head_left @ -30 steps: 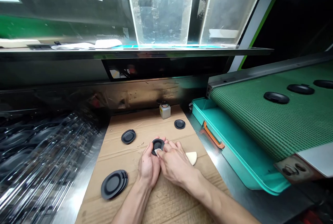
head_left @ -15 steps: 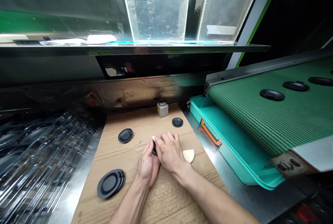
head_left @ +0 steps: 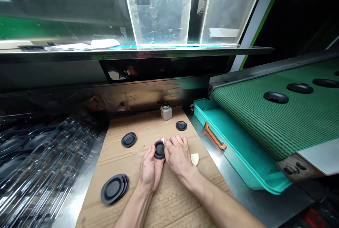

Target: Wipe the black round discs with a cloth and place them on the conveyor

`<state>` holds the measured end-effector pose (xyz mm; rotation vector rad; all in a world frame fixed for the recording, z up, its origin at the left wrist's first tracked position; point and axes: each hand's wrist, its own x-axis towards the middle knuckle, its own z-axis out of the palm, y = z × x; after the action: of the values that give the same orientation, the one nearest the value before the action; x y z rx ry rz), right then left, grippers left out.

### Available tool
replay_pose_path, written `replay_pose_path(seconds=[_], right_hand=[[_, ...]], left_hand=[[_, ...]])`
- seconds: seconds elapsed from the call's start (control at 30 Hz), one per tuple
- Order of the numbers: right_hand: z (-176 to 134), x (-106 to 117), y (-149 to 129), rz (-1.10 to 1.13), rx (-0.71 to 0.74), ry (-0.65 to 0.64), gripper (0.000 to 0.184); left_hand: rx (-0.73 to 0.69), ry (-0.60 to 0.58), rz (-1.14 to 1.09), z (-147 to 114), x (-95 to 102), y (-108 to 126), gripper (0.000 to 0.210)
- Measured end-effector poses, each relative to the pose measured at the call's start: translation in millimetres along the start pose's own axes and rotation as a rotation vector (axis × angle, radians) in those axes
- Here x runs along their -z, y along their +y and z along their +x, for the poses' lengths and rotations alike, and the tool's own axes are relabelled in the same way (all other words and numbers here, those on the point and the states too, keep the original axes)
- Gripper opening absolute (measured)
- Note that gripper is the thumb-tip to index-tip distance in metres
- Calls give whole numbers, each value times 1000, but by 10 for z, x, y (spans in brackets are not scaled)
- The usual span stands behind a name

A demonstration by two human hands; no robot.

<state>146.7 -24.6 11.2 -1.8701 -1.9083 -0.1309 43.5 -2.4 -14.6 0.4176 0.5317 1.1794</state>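
Observation:
My left hand point(head_left: 150, 168) grips a small black round lid point(head_left: 159, 149) with a raised rim, its face turned up toward me. Against the lid's right edge presses my right hand point(head_left: 178, 155), fingers curled. A bit of a white pad point(head_left: 163, 140) pokes out at the fingertips of that hand; most of it is hidden. Just right of my right hand lies a cream wedge-shaped pad point(head_left: 195, 159). On the cardboard sheet point(head_left: 169, 199), single black lids lie at the left point(head_left: 129, 139) and right point(head_left: 181, 126), and a stack of lids point(head_left: 112, 190) sits nearer me.
A small square bottle point(head_left: 166, 112) stands at the cardboard's back edge. To the right are a teal bin point(head_left: 238, 150) with an orange handle and a green conveyor belt point(head_left: 259, 122) carrying several black lids. Clear plastic packaging with dark parts point(head_left: 47, 171) lies at left.
The lid has turned so its face shows, where before my right hand covered most of it. My right hand has shifted slightly right, to the lid's edge.

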Motion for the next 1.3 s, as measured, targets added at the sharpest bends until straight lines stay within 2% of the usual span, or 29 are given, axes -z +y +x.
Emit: replay_pose_path(seconds=[0.1,0.33,0.43,0.57,0.7,0.87,1.03,1.3], right_hand=[[-41,16,30,-3,-8,-12,25],[-196,-28,-76,62,110,-72,21],[-181,-49,-54,90,142,-49,19],[-123,-67,39,77,66,1,23],[-140,-80,66,123,163,3,20],[-81,-62,101,157,87,96,23],[20,-65,140,151,97,110,22],[32,-154,7,120,68,92,17]], left_hand=[[8,7,-11,14,4,19,26],[40,83,-55,56,16,153,25],[50,103,-77,64,17,176,26],[58,87,-93,62,14,168,27],[69,98,-99,62,13,190,29],[47,60,-117,40,11,167,28],[82,-15,-74,10,-8,91,28],[121,17,-99,22,-12,68,30]])
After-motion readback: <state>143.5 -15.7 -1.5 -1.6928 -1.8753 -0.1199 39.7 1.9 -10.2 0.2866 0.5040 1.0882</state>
